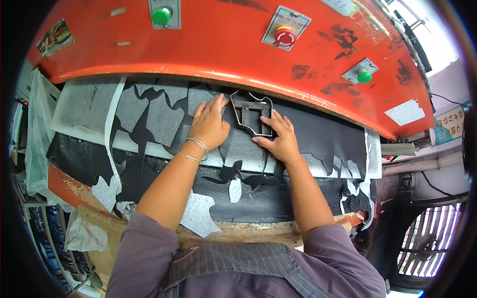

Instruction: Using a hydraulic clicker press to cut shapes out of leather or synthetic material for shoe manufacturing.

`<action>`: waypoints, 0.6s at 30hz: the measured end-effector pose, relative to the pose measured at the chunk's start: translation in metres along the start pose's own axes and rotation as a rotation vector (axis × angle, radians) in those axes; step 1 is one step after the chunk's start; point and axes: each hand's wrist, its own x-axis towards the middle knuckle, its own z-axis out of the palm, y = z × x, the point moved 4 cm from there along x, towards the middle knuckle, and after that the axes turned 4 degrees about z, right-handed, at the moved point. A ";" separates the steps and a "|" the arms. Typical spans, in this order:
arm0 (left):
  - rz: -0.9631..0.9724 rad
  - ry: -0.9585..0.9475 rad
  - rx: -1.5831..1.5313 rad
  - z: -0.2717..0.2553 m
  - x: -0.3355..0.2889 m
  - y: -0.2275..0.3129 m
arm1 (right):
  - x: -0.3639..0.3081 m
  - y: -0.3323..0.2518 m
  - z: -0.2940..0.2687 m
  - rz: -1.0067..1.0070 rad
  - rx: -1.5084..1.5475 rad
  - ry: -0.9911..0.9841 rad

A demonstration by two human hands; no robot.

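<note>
A metal cutting die, an angular outline with a braced frame inside, lies on a black sheet under the front edge of the orange machine. My right hand grips its right side, the thumb at the lower edge and the fingers along the side. My left hand lies flat with fingers stretched out, just left of the die. It rests on the cut part of the sheet and holds nothing. Beneath the sheet is a pale grey board, showing through several cut-out shapes.
The orange machine front spans the far side, with a red stop button and green buttons. Pale scraps and black offcuts lie along the near edge. Clear plastic hangs at left.
</note>
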 end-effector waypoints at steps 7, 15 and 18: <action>-0.125 0.368 -0.358 -0.077 -0.055 0.007 | -0.047 0.002 -0.101 -0.070 0.339 0.625; 0.285 0.822 0.249 -0.245 -0.031 0.087 | 0.012 -0.057 -0.247 -0.012 -0.398 1.367; 0.168 0.607 0.049 -0.242 -0.060 0.106 | -0.028 -0.066 -0.240 -0.150 -0.246 1.291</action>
